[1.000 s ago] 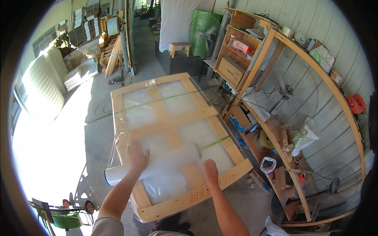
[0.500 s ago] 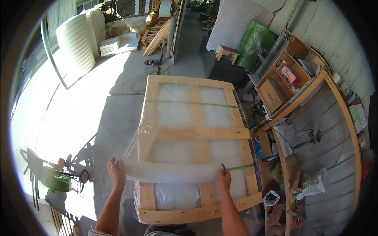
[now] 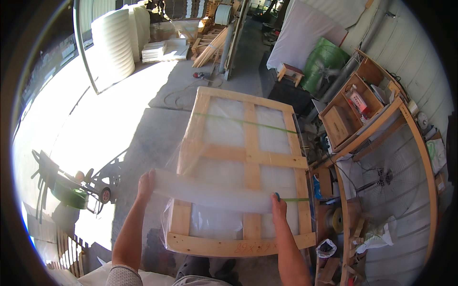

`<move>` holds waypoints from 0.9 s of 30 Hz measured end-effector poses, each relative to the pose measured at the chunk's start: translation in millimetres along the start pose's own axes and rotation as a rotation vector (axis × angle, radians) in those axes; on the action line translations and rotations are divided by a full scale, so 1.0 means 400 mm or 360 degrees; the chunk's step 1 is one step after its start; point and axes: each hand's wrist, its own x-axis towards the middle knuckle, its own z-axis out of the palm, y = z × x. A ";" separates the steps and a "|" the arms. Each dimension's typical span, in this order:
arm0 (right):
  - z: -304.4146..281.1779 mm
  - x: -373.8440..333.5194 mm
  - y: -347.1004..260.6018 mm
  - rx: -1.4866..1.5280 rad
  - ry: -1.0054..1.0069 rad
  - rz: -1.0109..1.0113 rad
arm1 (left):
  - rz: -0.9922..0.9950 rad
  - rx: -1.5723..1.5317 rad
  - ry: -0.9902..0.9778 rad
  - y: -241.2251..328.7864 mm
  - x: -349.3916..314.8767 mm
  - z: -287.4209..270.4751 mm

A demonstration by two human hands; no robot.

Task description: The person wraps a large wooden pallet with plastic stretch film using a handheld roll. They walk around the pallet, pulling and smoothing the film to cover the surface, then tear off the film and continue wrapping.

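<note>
My two hands hold a wide roll of see-through stretch film [image 3: 214, 193] by its ends, level with the near part of a wooden crate [image 3: 272, 158]. Closed round the roll's left end, out past the crate's left side, is my left hand [image 3: 146, 183]. My right hand [image 3: 278, 209] grips the other end, where a small dark blue piece shows by the thumb. A thin sheet of film stretches along the crate's left side. Under the slats lies white wrapped material [image 3: 224, 123], and green straps [image 3: 243, 124] cross the top.
A wooden shelf rack [image 3: 343, 157] with boxes and tools stands close on the right, beside a large fan [image 3: 384, 177]. At the left is a green wheeled cart [image 3: 71, 193]. Large white foam rolls [image 3: 113, 45] and timber [image 3: 211, 47] stand farther back. A hose [image 3: 179, 98] lies on the floor.
The film roll has tilted, its left end now farther from me than its right. My left hand has moved away from me with it. The whole view has turned a little.
</note>
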 end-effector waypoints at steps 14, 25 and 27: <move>-0.214 -0.434 0.258 -0.0159 0.0131 -0.0186 | -0.0501 0.0275 0.0104 -0.013 -0.536 -0.224; -0.306 -0.702 0.559 -0.0509 -0.0209 0.0083 | -0.0672 0.0296 -0.0360 -0.353 -0.879 -0.216; -0.301 -0.714 0.630 -0.0530 -0.0227 0.0123 | -0.0732 0.0298 -0.0520 -0.418 -0.912 -0.196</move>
